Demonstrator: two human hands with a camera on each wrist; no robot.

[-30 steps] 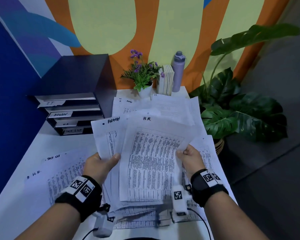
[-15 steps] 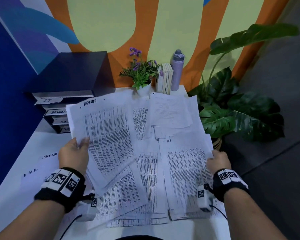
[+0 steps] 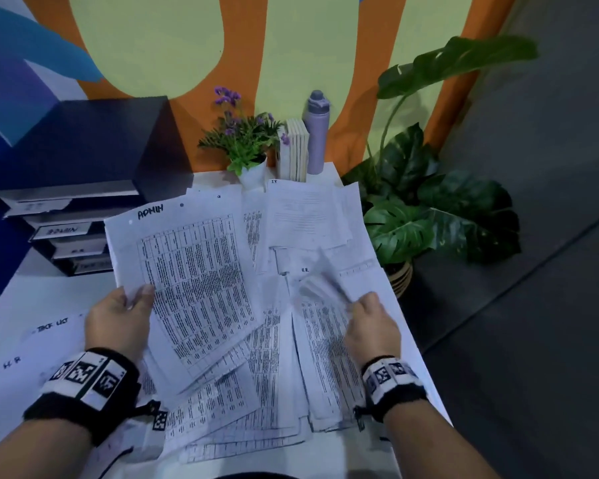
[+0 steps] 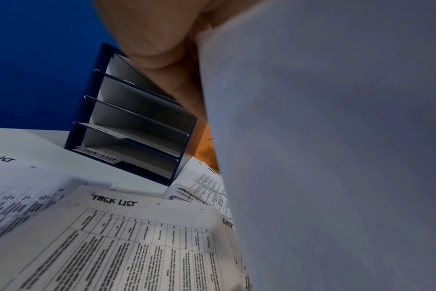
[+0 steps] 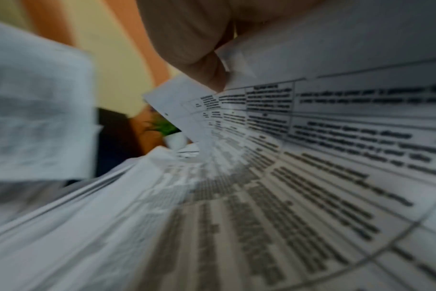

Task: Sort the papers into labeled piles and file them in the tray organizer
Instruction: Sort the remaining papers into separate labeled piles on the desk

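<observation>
My left hand (image 3: 125, 314) holds a printed sheet headed ADMIN (image 3: 191, 281) by its left edge, lifted and tilted over the spread of papers (image 3: 267, 368); the sheet's blank back (image 4: 336, 137) fills the left wrist view. At the right side of the spread, my right hand (image 3: 367, 318) pinches the curled, blurred edge of a sheet (image 3: 320, 288) and lifts it off the pile (image 5: 261, 196). The dark tray organizer (image 3: 83, 216) with labelled slots (image 4: 137, 126) stands at the back left. Sheets headed TASK LIST (image 4: 115, 202) and H.R. (image 3: 6, 366) lie on the left of the white table.
A small potted flower plant (image 3: 246, 146), a row of books (image 3: 294, 150) and a lilac bottle (image 3: 317, 133) stand at the table's back edge. A large leafy plant (image 3: 436, 216) sits on the floor beside the right edge. An IT sheet (image 3: 305, 216) lies at the back.
My left hand took the ADMIN sheet up and leftward out of the stack. My right hand put the H.R. sheet down at the right and now lifts a sheet's edge there.
</observation>
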